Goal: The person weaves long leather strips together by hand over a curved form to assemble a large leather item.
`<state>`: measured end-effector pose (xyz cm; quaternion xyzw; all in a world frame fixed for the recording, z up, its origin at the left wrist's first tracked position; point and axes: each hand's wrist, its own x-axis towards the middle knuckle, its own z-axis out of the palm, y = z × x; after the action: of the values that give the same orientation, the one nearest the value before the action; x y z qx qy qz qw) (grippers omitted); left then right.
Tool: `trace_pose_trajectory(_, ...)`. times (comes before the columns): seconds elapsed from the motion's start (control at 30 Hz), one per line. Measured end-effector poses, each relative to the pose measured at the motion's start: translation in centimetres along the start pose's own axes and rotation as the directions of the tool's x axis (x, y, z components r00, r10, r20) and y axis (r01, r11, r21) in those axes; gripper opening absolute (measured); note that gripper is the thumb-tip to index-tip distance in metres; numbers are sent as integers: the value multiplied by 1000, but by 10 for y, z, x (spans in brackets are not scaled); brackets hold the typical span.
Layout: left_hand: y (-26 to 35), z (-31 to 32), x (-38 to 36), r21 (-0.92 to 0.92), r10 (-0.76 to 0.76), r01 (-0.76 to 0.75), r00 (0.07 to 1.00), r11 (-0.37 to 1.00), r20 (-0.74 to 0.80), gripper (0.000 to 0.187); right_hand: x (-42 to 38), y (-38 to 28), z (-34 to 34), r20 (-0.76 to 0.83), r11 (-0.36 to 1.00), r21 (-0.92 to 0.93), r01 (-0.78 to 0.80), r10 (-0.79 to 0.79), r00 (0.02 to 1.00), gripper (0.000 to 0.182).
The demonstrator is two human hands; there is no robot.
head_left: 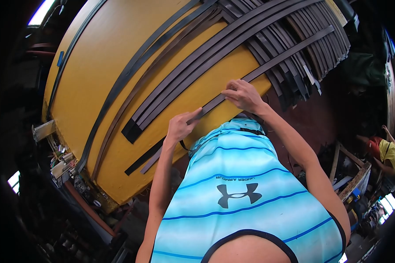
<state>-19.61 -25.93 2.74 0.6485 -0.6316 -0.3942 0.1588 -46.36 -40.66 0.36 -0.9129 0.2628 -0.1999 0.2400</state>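
Note:
A long dark strap, which looks like leather, runs diagonally along the near edge of the yellow table. My left hand is closed around its lower part, with the index finger laid along it. Farther up, my right hand pinches the same strap between thumb and fingers. Below my left hand, dark strap ends stick out over the table. Just beyond my hands lie more dark straps side by side, their ends black.
At the upper right, a thick row of straps hangs over the table edge. Long black and brown straps curve across the table. A metal fixture sits at its left corner. Another person in yellow is at the far right, near a wooden frame.

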Motion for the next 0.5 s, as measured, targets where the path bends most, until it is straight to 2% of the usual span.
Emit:
trace_pose_trajectory(0.2, -3, 3, 1, 77, 13, -14, 1000, 997, 13, 48, -1, 0, 2, -9, 1000, -6, -10, 10, 1000, 19)
trace_pose_trajectory(0.5, -3, 3, 1, 29, 18, -17, 1000, 999, -15, 47, -2, -5, 3, -29, 1000, -18, -11, 10, 1000, 17)
